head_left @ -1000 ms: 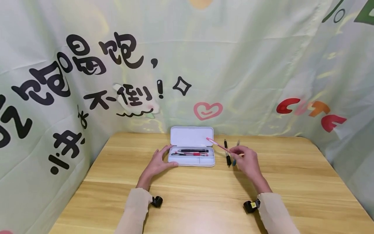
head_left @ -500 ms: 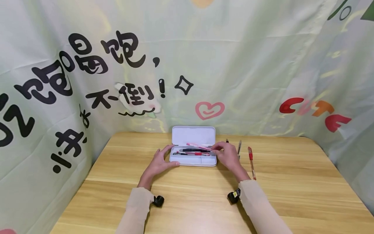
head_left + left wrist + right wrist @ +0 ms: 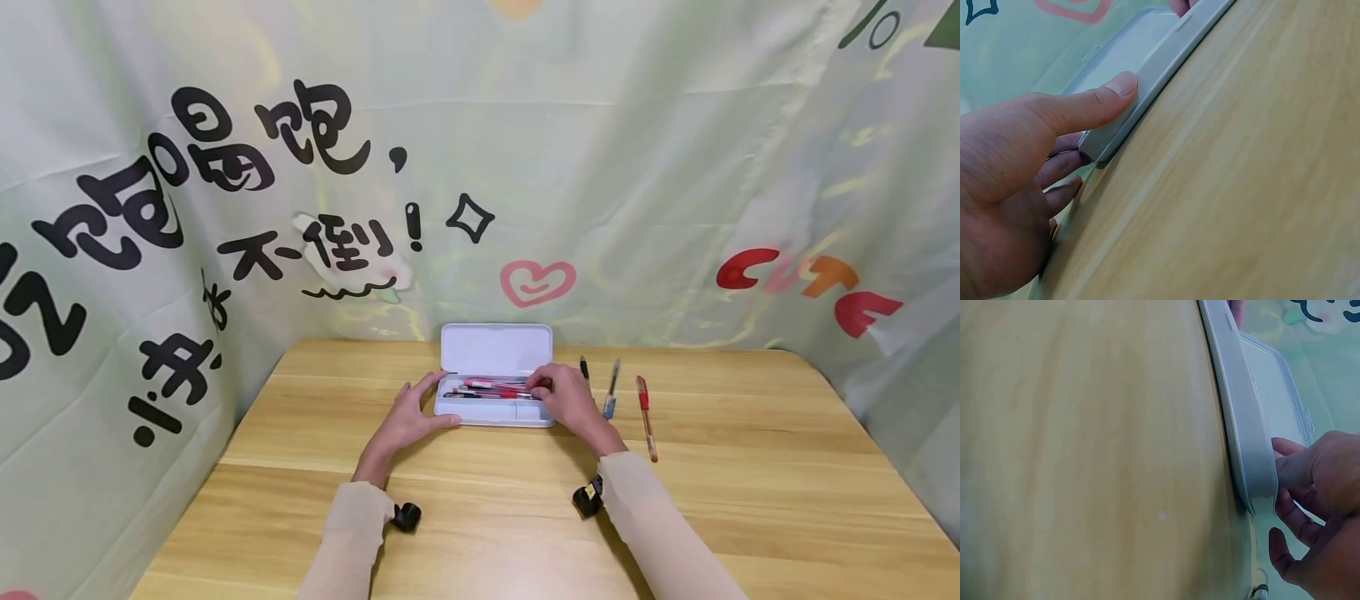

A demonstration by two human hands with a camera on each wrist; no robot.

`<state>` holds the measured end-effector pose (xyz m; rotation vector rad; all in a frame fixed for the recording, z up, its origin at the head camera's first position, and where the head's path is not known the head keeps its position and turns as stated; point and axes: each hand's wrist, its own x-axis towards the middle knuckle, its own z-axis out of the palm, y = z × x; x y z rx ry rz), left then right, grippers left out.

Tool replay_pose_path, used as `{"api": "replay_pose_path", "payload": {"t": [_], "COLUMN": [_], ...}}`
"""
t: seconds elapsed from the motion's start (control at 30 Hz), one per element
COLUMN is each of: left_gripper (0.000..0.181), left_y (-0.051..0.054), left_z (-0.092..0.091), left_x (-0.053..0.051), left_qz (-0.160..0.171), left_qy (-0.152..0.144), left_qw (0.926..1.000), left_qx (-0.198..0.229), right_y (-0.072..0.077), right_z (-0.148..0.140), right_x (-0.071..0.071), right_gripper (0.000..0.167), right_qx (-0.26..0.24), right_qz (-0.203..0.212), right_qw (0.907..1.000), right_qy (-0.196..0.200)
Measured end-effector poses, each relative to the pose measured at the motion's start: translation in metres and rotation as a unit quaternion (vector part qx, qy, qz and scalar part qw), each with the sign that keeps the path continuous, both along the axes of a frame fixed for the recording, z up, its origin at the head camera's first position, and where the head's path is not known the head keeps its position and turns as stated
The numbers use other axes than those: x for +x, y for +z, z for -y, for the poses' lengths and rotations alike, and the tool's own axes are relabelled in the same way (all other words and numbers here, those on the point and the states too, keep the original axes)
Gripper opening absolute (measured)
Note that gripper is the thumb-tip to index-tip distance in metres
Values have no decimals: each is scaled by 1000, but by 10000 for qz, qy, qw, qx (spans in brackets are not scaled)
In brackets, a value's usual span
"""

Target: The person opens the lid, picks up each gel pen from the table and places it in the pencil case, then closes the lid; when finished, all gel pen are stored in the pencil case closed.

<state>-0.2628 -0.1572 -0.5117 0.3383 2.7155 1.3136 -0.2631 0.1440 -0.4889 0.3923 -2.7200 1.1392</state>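
Note:
A white pencil case (image 3: 491, 421) stands on the table with its lid (image 3: 497, 348) raised at the back. My left hand (image 3: 405, 417) grips its left end, the thumb on the front wall and the fingers around the far side. Over the right part of the case, my right hand (image 3: 573, 404) pinches a pink pen (image 3: 478, 383) that lies low in the long compartment. Several dark and red pens (image 3: 491, 394) are in there too. In the right wrist view, the case wall hides the fingertips of my right hand (image 3: 1325, 487).
Right of the case lie a black pen (image 3: 583, 367), partly behind my right hand, a blue-grey pen (image 3: 612, 390) and a red-capped pen (image 3: 645, 417). A printed cloth (image 3: 637, 208) hangs behind the wooden table (image 3: 495, 508).
My right hand has carried the pink pen leftward from beside the case and lowered it into the compartment. The red-capped pen has come into sight. My left hand stays on the case.

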Motion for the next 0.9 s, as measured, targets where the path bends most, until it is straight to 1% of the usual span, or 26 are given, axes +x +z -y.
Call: {"api": "replay_pose_path", "payload": {"t": [0.1,0.27,0.4,0.47,0.57,0.67,0.9], "left_gripper": [88,89,89,88,88,89,89], "left_y": [0,0,-1,-1,-2,-2,-2], "left_z": [0,-1,-2,-2,-2,-1,1], "left_x": [0,-1,-2,-2,-1,-2,-1], "left_qz": [-1,-38,-60,-36,-18,-17,0], "left_qy": [-11,-34,-50,-51,-70,-79,21], "left_qw": [10000,10000,10000,10000,10000,10000,10000], "left_qx": [2,16,35,54,35,33,-49], "right_y": [0,1,3,4,5,9,18], "right_z": [2,1,-1,-2,-5,-9,-22], "right_x": [-1,0,1,2,6,11,27], "right_gripper": [15,16,16,16,17,18,23], "right_qx": [115,55,9,-27,-161,-342,-713], "right_qz": [-4,-37,-138,-117,-65,-20,137], "right_qw": [9999,10000,9999,9999,9998,9994,9971], "right_qy": [-29,-64,-8,27,27,-85,-207]}}
